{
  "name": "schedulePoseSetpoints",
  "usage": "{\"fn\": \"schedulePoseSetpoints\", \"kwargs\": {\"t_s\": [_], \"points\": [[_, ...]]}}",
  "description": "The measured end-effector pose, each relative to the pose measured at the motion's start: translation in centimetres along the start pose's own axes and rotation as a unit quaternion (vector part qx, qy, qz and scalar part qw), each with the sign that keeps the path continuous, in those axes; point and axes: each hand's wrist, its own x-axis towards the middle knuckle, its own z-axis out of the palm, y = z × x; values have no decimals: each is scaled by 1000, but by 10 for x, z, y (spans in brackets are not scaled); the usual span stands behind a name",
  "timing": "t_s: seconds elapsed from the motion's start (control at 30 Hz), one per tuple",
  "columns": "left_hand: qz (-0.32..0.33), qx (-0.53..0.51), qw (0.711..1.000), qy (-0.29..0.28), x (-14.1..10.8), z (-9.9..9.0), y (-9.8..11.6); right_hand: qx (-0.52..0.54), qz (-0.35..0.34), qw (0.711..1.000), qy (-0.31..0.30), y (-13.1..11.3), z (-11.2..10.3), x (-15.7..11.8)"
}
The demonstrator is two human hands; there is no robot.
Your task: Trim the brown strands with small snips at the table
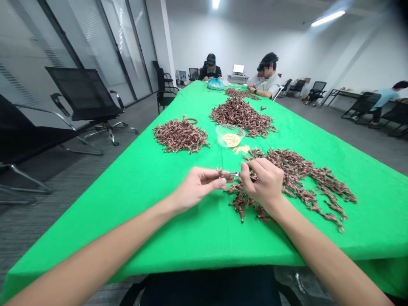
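Note:
Between the thumb and fingers of my left hand [201,186] is a small brown figurine [219,171], upright, with thin branching parts on top. My right hand [264,178] is closed on a slim metal tool, likely tweezers [235,174], whose tip points left at the figurine. Whether the tip touches it, I cannot tell. Beyond my hands, a clear plastic bowl [218,135] holds small pale yellow pieces, and some of these pieces [241,149] lie beside it. A spread of similar brown figurines [295,168] lies under and to the right of my right hand.
Brown figurines form a heap at left [180,135] and a larger heap [240,114] behind the bowl. A green cloth [153,204] covers the long table. At its far end are a blue bag [216,84] and two seated people. Chairs [87,95] stand at left.

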Motion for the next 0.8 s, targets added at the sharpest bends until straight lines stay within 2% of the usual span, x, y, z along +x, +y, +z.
{"fn": "schedulePoseSetpoints", "kwargs": {"t_s": [0.23, 0.5, 0.8], "points": [[-62, 14, 998, 20, -2, -1, 3, 13, -42, 999, -1, 0, -4, 1], [-70, 10, 997, 43, -1, 1, 4, -72, -121, 990, -4, 2, -6, -1], [-79, -5, 996, 46, -1, 2, 1, -105, -128, 986, -9, 0, -7, 0]]}}
